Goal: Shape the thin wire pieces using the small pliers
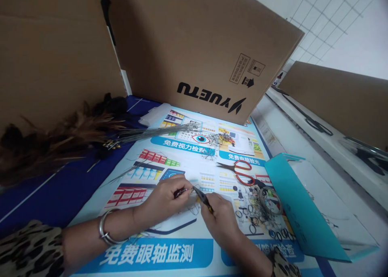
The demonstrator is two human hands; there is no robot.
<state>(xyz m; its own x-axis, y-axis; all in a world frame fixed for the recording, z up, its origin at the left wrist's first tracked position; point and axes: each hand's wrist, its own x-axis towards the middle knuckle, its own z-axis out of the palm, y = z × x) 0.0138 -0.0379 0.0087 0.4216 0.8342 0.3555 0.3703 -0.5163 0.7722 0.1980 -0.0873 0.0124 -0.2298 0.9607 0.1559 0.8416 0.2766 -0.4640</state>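
Observation:
My right hand is closed around the handles of a pair of pliers. Their jaws point up and left, meeting a thin wire by my left fingertips. My left hand pinches a small dark reddish piece with thin wire at it; its exact kind is mostly hidden by the fingers. Beyond my hands lie scissors with red handles and dark blades, pointing left. To the right of my right hand are several small rings and a coil of wire.
A bundle of thin wires lies at the back left, near brown feathers. Small metal pieces sit beyond the scissors. An open teal box stands at right. A large cardboard box rises behind the printed sheet.

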